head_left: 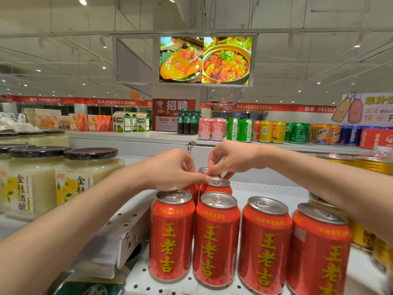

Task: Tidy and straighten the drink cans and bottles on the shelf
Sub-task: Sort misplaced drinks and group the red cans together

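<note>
Both hands are working the back row: left hand (176,167) pinches the rim of a red can (217,185) in the second row, right hand (231,159) is curled on the one behind. Full cans feel heavy, stiff and slick, so grip the top rim. Four red cans line the shelf (265,189) front, at least three behind.

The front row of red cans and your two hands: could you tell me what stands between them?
In the head view, one second-row red can stands there, touched by both hands.
</note>
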{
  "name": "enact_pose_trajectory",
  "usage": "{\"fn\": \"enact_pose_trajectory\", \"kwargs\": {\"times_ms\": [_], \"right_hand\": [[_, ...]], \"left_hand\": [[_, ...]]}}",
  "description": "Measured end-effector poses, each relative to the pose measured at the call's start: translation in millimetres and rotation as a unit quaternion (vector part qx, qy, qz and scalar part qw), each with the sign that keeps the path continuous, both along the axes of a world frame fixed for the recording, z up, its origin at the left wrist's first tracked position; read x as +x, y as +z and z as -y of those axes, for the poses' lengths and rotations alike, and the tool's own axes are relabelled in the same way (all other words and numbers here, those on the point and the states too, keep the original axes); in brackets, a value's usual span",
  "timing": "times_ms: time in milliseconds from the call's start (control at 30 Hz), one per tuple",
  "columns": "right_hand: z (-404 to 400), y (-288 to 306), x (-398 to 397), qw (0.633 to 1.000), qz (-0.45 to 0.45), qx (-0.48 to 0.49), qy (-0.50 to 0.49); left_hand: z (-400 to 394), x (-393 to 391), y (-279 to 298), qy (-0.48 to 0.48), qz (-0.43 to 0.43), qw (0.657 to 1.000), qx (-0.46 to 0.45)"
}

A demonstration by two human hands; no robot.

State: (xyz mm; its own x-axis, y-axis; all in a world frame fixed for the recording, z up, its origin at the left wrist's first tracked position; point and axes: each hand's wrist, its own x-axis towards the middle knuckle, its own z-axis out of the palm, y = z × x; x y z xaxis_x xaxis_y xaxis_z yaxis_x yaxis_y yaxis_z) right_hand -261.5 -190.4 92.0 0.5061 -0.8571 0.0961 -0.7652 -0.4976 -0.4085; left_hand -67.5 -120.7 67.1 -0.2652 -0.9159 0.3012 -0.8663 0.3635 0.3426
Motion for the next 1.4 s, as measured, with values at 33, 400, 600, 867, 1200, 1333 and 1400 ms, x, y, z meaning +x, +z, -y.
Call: {"fn": "enact_pose_trajectory", "kwargs": {"times_ms": [33, 400, 600, 867, 1200, 1333, 1400], "right_hand": [[-1.5, 1.2, -4.4, 1.0, -0.003, -0.002, -0.002], [-44.9, 10.5, -74.8, 0.999, 0.001, -0.018, -0.049], [-71.5, 3.6, -78.6, 0.999, 0.021, 0.024, -0.006], [-79.7, -3.3, -73.0, 0.999, 0.041, 0.015, -0.014], [-85.0, -5.6, -71.9, 0.999, 0.028, 0.003, -0.043], [-100.8, -3.0, -80.5, 0.997, 0.01, -0.034, -0.063], [-114.0, -1.7, -87.4, 0.996, 0.007, -0.046, -0.074]], "left_hand": [[0.2, 0.2, -0.1, -0.002, -0.002, 1.0, 0.002], [-2.4, -0.5, 2.9, -0.037, 0.004, 0.999, 0.027], [-4.0, -6.4, 3.3, -0.096, -0.009, 0.993, 0.074], [5.6, -6.9, 1.0, -0.118, -0.032, 0.986, 0.114], [5.5, -5.1, 0.8, -0.127, -0.029, 0.985, 0.113], [-7.0, -5.1, 1.9, -0.113, -0.013, 0.991, 0.063], [-19.6, 0.2, 3.1, -0.123, -0.027, 0.992, 0.018]]}}
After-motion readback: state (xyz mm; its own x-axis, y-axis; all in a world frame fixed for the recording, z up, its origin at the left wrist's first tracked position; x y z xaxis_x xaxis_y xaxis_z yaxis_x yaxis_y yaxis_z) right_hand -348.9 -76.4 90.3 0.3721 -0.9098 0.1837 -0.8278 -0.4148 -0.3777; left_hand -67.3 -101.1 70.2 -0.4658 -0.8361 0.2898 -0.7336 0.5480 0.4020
